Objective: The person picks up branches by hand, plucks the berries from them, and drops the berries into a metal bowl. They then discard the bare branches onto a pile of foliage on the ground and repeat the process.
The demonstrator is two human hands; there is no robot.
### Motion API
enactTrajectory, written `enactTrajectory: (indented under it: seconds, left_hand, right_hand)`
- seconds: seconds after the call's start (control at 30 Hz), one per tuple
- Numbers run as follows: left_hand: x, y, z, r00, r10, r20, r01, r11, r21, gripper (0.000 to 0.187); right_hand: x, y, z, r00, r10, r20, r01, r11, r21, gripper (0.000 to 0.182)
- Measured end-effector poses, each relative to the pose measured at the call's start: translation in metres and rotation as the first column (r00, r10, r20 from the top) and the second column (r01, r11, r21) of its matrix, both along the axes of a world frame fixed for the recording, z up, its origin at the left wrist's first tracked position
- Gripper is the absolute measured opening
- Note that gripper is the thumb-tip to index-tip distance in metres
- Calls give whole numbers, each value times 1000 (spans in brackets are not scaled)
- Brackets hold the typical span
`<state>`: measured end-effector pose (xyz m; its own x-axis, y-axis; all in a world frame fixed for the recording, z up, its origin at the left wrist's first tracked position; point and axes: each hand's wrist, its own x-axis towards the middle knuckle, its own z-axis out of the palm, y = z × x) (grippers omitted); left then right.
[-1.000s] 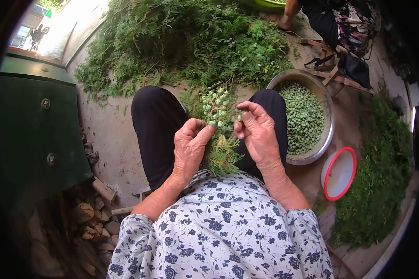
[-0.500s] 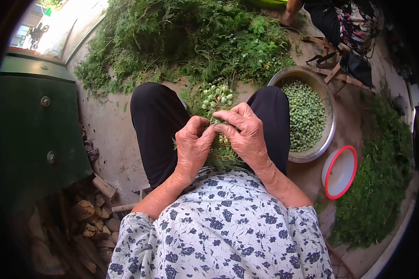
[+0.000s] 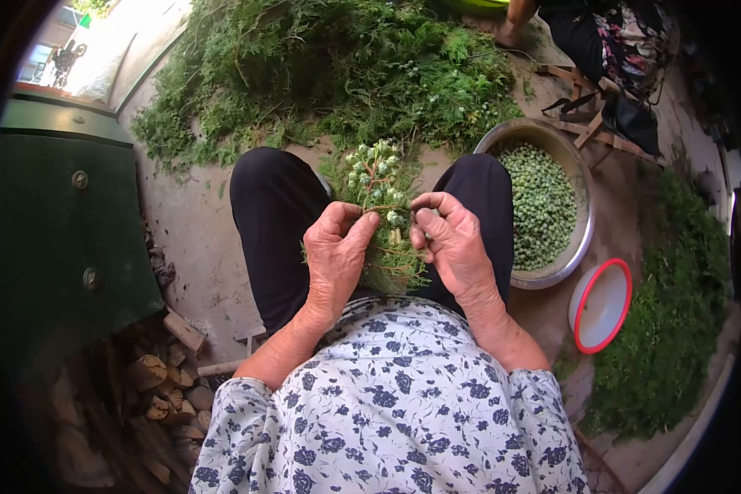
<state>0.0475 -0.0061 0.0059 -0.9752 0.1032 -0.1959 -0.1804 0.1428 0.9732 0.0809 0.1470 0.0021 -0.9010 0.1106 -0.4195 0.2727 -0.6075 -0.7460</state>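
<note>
Over my lap I hold a green sprig (image 3: 376,183) with small pale-green berries on it. My left hand (image 3: 335,255) grips its stem low down, thumb against fingers. My right hand (image 3: 450,243) is beside it on the right, fingertips pinched on a berry at the sprig's side. More cut foliage lies on my lap under both hands. To the right of my knee stands a metal basin (image 3: 583,222) full of picked green berries.
A large heap of green branches (image 3: 329,66) covers the ground ahead. A white bowl with a red rim (image 3: 599,306) lies right of the basin, with more foliage (image 3: 667,329) beyond. A green metal box (image 3: 58,239) and firewood (image 3: 152,379) are at left. Another person sits at top right.
My right hand went from beside the sprig onto it, closing against my left hand, then drew back to the right, pinching at a berry. The sprig tilted slightly left.
</note>
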Motion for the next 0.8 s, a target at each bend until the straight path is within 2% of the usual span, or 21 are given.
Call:
enactTrajectory:
  seconds: [0.03,0.07,0.1,0.17,0.33,0.4,0.57,0.63,0.7,0.77,0.8]
  left_hand:
    - [0,1,0,1000,2,-16,-2,1000,7,11]
    - [1,1,-1,1000,-1,-15,2,1000,7,11]
    - [2,2,-2,999,-19,-26,19,1000,-19,11]
    - [3,3,-1,999,-39,-37,37,998,-45,10]
    - [3,0,0,995,-98,-6,98,995,7,8]
    - [5,1,-1,994,-107,14,106,994,31,8]
    - [6,4,4,988,-144,59,140,988,70,9]
    - [7,5,6,986,-151,71,147,987,63,9]
    - [8,7,8,984,-159,83,154,986,55,9]
    - [9,10,10,986,-132,104,115,982,150,10]
    - [10,9,11,986,-132,104,116,982,149,10]
  right_hand:
    - [2,1,-6,993,116,-31,-113,989,100,27]
    - [2,-3,-7,991,113,-68,-100,979,177,28]
    - [2,-5,-9,992,110,-67,-96,979,177,28]
    - [1,-8,-14,976,205,-67,-159,894,418,26]
    - [2,1,-13,966,247,-72,-211,920,329,17]
    - [3,7,-14,956,286,-67,-276,952,133,14]
    - [4,22,-10,946,315,-75,-301,940,161,13]
    - [3,28,4,920,393,-7,-388,911,140,12]
    - [1,33,13,901,434,15,-429,884,188,12]
    - [0,35,18,877,478,56,-468,819,331,17]
    - [0,36,17,877,477,55,-467,820,331,17]
